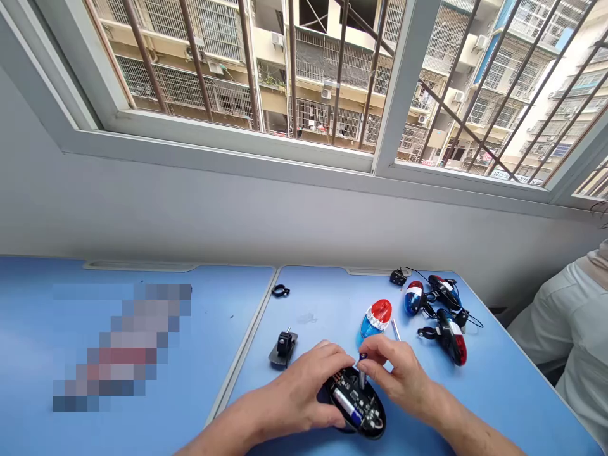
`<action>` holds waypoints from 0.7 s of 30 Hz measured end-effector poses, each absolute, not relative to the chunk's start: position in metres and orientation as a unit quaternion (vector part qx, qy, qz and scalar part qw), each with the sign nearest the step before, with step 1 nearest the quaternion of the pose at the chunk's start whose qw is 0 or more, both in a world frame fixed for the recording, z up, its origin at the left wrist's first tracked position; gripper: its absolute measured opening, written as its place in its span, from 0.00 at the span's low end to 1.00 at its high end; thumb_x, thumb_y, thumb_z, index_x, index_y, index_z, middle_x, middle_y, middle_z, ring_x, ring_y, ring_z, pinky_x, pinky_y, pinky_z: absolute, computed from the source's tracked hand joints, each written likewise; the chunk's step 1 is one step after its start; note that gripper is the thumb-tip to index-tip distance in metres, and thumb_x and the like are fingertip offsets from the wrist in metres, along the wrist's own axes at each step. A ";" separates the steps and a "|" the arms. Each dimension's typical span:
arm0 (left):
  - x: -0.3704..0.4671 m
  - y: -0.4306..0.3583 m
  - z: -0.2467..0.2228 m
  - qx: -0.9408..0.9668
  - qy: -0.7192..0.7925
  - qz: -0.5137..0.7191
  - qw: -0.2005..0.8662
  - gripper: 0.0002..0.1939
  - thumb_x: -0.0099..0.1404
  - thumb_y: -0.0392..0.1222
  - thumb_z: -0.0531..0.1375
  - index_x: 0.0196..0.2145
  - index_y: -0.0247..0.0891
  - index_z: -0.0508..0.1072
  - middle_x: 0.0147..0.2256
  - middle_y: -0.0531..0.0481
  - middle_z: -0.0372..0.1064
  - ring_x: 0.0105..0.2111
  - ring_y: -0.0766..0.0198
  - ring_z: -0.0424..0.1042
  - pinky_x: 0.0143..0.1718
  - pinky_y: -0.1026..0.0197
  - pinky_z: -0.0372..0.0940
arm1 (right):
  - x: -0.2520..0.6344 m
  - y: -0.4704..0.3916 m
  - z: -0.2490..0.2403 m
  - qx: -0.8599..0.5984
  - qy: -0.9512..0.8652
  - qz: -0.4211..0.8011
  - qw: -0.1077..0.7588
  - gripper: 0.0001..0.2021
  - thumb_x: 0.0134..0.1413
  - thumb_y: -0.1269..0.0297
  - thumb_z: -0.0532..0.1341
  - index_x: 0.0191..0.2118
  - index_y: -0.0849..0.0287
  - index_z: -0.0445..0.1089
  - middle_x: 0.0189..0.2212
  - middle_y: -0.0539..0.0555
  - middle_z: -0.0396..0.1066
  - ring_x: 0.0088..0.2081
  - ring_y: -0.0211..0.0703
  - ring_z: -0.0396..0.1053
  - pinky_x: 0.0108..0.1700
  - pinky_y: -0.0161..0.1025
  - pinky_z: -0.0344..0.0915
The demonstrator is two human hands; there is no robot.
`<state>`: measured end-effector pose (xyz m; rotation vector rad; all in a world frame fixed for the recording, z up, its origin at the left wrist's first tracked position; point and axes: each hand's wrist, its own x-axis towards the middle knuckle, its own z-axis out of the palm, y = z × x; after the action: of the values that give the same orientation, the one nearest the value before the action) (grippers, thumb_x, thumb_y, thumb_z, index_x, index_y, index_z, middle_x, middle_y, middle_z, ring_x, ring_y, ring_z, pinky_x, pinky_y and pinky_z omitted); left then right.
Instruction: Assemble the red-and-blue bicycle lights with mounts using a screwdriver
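Note:
My left hand (304,392) grips the upper left end of an open black oval housing (375,427), which shows a circuit board, wires and a silver-and-blue battery (348,406) lying in it. Between the thumb and fingers of my right hand (396,373) is another battery (362,378), upright, its lower end at the board. Just beyond my right hand lies a red and blue clear cover (375,320), with a thin metal rod (396,329) beside it. Left of the housing sits a black bracket piece (284,347) on a dark plate.
Several red, white and blue lights (451,335) with black clamps and cables lie at the right. A black ring clamp (280,291) is near the table seam. A person (565,323) stands beyond the table's right edge. A blurred patch covers something at left.

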<state>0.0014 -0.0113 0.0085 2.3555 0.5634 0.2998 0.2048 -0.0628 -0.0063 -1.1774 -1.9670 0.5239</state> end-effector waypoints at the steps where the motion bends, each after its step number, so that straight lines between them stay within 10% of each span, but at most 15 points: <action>1: 0.002 -0.012 0.009 0.908 0.215 0.117 0.341 0.19 0.52 0.37 0.66 0.42 0.43 0.68 0.36 0.54 0.66 0.37 0.59 0.63 0.38 0.61 0.61 | 0.204 -0.063 -0.007 -0.456 -0.781 0.191 0.381 0.08 0.61 0.60 0.53 0.36 0.56 0.66 0.24 0.50 0.67 0.24 0.37 0.61 0.27 0.34 0.60; 21: 0.006 -0.014 0.007 0.893 0.238 0.102 0.368 0.15 0.49 0.35 0.67 0.34 0.39 0.66 0.32 0.56 0.59 0.34 0.62 0.61 0.35 0.63 0.59 | 0.200 -0.067 -0.002 -0.443 -0.795 0.191 0.368 0.09 0.60 0.67 0.54 0.40 0.57 0.72 0.28 0.52 0.74 0.29 0.39 0.69 0.34 0.35 0.65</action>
<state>0.0056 -0.0137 0.0068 2.2928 0.6121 0.2626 0.2003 -0.0666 -0.0020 -1.1373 -2.0418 0.4893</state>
